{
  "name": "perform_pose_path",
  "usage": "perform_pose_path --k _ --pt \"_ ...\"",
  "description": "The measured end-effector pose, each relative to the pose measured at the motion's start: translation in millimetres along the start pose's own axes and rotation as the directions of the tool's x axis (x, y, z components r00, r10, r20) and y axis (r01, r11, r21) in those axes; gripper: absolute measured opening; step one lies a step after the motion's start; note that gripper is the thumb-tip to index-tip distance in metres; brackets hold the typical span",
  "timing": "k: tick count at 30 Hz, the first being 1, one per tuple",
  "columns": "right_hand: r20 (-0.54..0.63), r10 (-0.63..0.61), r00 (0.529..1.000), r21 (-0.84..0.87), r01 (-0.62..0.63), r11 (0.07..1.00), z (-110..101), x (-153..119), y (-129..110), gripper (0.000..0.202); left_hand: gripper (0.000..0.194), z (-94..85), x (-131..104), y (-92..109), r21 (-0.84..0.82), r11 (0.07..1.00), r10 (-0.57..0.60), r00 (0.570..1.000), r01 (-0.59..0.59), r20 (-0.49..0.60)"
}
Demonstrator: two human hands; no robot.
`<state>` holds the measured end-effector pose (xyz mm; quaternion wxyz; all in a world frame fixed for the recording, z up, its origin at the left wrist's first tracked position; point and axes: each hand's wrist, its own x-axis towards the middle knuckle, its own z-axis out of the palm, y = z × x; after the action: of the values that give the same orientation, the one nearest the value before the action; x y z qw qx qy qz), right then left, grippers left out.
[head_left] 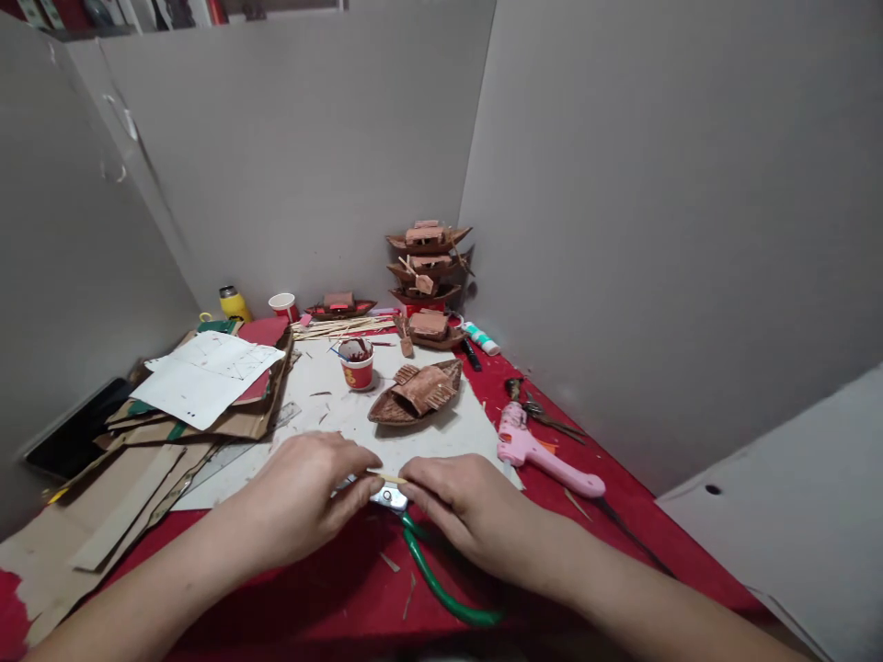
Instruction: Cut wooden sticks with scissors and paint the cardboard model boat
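Observation:
A short, thin wooden stick (390, 477) spans the gap between my two hands. My left hand (318, 483) pinches its left end and my right hand (459, 496) pinches its right end. Just beneath the stick lies a pair of green-handled pliers or cutters (441, 588), its metal head partly hidden by my fingers. Beyond my hands a brown model boat (418, 395) with a ribbed canopy rests on the white sheet (324, 405). Left of the boat stands a red paper cup (357, 366) with brown stains inside.
Stacked model boats (428, 262) stand at the back corner. Thin sticks (345, 327) lie before the back wall. A pink glue gun (544, 455) is on the right, its cord trailing toward the edge. Cardboard pieces (131, 496) and a drawn-on paper (211, 372) cover the left side.

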<state>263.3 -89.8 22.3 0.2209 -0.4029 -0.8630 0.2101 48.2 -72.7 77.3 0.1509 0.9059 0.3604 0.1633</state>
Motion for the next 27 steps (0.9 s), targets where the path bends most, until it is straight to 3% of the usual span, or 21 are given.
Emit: perform_pose_path --k 3,7,10,13,17,23,27 --pt "-0.018 -0.015 1.000 0.008 0.015 1.000 2.0 3.2 2.7 0.032 0.028 4.8 8.6 1.9 -0.085 0.996 -0.007 0.991 0.018 0.134" --pt "0.027 0.039 0.999 0.283 -0.045 0.958 -3.4 7.3 6.3 0.034 0.026 12.5 11.7 -6.8 -0.003 0.999 0.050 0.995 -0.050 0.090" --pt "0.131 0.129 0.983 0.601 -0.183 0.778 -5.7 10.2 13.4 0.046 0.025 15.1 10.0 -12.5 0.210 0.967 0.132 0.989 -0.145 0.071" --pt "0.287 0.186 0.940 0.748 -0.341 0.570 0.3 12.5 22.5 0.057 0.023 17.9 10.2 -15.5 0.342 0.914 0.210 0.976 -0.217 0.059" --pt "0.459 0.081 0.885 0.792 -0.449 0.414 12.9 13.7 28.6 0.063 0.020 24.5 13.6 -19.6 0.362 0.886 0.292 0.955 -0.288 0.047" --pt "0.607 -0.041 0.794 0.789 -0.596 0.147 13.6 14.2 29.2 0.050 0.017 28.8 16.2 -21.8 0.298 0.868 0.375 0.918 -0.397 0.132" --pt "0.669 -0.115 0.735 0.743 -0.665 0.072 13.5 15.0 28.9 0.044 0.018 24.4 12.6 -18.9 0.318 0.822 0.439 0.882 -0.472 0.173"
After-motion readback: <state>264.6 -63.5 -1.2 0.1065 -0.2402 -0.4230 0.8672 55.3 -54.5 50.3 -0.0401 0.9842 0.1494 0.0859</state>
